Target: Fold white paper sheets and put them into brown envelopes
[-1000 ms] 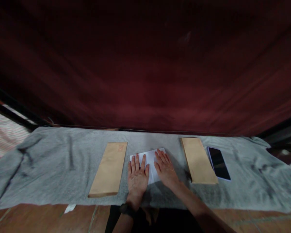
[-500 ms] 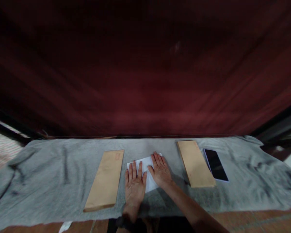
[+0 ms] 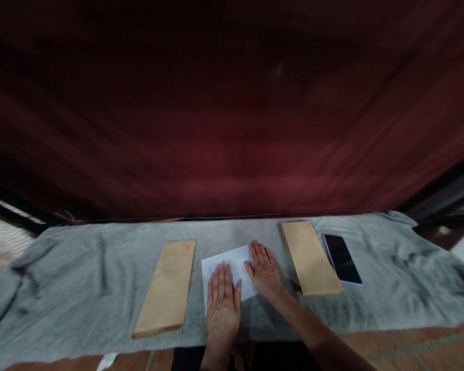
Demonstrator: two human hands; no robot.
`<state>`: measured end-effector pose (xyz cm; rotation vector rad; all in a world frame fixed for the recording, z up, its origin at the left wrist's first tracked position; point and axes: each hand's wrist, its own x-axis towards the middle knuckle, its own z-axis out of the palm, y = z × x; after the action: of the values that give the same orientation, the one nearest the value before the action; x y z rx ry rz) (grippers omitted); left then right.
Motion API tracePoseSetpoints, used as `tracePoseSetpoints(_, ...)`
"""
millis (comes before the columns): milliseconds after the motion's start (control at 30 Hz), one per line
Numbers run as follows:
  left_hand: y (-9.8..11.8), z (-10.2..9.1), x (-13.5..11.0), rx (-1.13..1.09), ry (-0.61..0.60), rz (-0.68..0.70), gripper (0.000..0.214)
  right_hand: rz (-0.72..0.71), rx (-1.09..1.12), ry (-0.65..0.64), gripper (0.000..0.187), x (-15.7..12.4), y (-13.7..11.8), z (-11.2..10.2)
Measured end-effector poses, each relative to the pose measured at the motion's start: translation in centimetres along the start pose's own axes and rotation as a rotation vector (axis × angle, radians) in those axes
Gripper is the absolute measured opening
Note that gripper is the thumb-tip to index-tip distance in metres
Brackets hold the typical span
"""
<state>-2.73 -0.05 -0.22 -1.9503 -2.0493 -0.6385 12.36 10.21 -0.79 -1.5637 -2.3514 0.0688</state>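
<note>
A sheet of white paper (image 3: 235,260) lies at a slant on the grey cloth in front of me. My left hand (image 3: 223,304) rests flat over its lower left part, fingers stretched out and pointing away from me. At the paper's right edge, my right hand (image 3: 265,270) also lies flat, thumb apart from the fingers. Neither hand grips anything. Parts of the sheet are hidden under both hands, so I cannot tell whether it is folded.
Left of the paper lies a stack of brown envelopes (image 3: 168,288) with a small reddish print. Another brown envelope stack (image 3: 310,257) lies to the right, beside a dark-screened phone (image 3: 342,258). Grey cloth (image 3: 81,288) covers the surface, and a dark red curtain (image 3: 232,154) hangs behind.
My left hand has slid toward me and slightly right, uncovering more of the paper's upper left. My right hand has shifted a little to the right.
</note>
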Motion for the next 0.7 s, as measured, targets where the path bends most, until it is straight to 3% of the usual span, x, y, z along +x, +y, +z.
tracePoseSetpoints(133, 0.4, -0.2, -1.1, -0.008, -0.004, 0.118, 0.068, 0.001, -0.005, 0.003, 0.062, 0.0, 0.0, -0.2)
tracePoseSetpoints(233, -1.5, -0.6, -1.7, 0.016, -0.018, 0.148, 0.070, 0.005, -0.009, 0.007, 0.062, 0.0, 0.0, -0.3)
tracePoseSetpoints(433, -5.7, -0.3, -2.3, 0.071, 0.002, 0.348, 0.071, 0.016, -0.009, -0.006, 0.062, 0.0, -0.2, -0.4)
tracePoseSetpoints(567, -6.1, 0.4, -2.4, 0.187, -0.011, 0.498, 0.054, 0.013, -0.014, 0.004, 0.061, 0.0, -0.2, -0.5)
tracePoseSetpoints(700, -6.1, 0.0, -2.4, 0.269, -0.063, 0.575, 0.060, 0.019, -0.012, 0.001, 0.061, 0.0, 0.0, -0.7)
